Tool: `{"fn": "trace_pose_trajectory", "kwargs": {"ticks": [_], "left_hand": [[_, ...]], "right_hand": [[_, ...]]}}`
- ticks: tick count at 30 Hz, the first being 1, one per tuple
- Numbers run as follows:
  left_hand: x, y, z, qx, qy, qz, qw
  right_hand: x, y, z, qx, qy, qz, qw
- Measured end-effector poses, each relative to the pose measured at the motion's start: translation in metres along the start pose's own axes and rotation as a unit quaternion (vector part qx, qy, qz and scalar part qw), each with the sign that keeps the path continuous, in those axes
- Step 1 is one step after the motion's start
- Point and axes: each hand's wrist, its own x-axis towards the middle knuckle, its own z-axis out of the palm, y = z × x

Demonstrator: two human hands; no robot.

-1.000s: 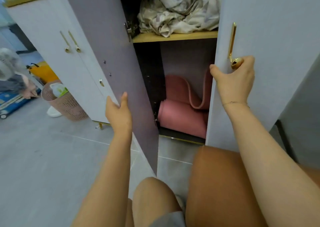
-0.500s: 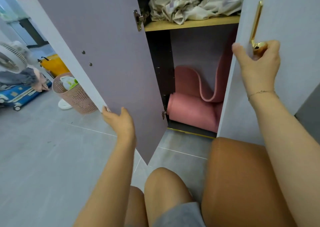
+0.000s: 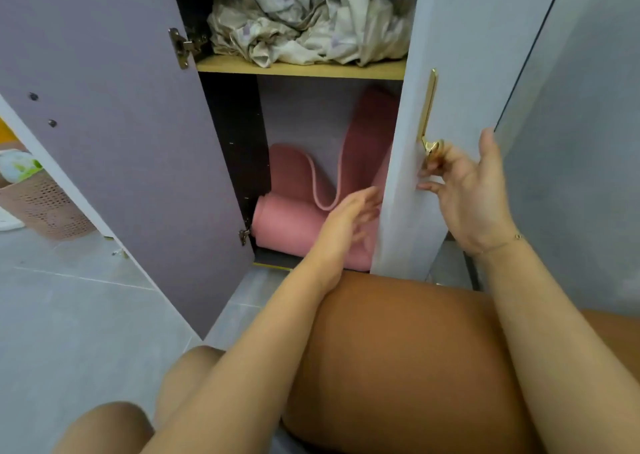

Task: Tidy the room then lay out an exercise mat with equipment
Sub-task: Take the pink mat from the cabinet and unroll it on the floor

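Note:
A pink exercise mat (image 3: 291, 221), partly unrolled, lies in the bottom compartment of the open wardrobe, its loose end curling up the back wall. My left hand (image 3: 349, 214) reaches into that compartment with straight fingers, just over the roll; it is blurred and I cannot tell if it touches. My right hand (image 3: 464, 190) is beside the gold handle (image 3: 428, 114) of the right door (image 3: 460, 72), fingers spread and loosely bent near the handle's lower end, holding nothing.
The left door (image 3: 121, 141) stands wide open. Crumpled pale bedding (image 3: 311, 13) fills the wooden shelf (image 3: 301, 69) above. A pink laundry basket (image 3: 38, 207) stands on the grey tiled floor at the left. My bent knees are in front of the wardrobe.
My left hand left the edge of the left door and moved right into the lower compartment toward the mat. My right hand let go of the gold handle and opened.

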Motion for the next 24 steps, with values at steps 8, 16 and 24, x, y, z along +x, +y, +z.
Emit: {"fn": "trace_pose_trajectory", "kwargs": {"ticks": [8,16,24], "left_hand": [[-0.005,-0.005,0.012,0.034,-0.174,-0.06,0.982],[-0.013,-0.004,0.004,-0.049,-0.057,-0.011,0.997],[-0.02,-0.029,-0.089,-0.095,0.057,0.004,0.994]], "right_hand": [[-0.038,0.001,-0.02,0.054,0.089,-0.033,0.994],[-0.08,0.02,-0.003,0.032,0.16,0.019,0.986],[-0.06,0.049,0.086,-0.111,-0.017,0.103,0.988]]}}
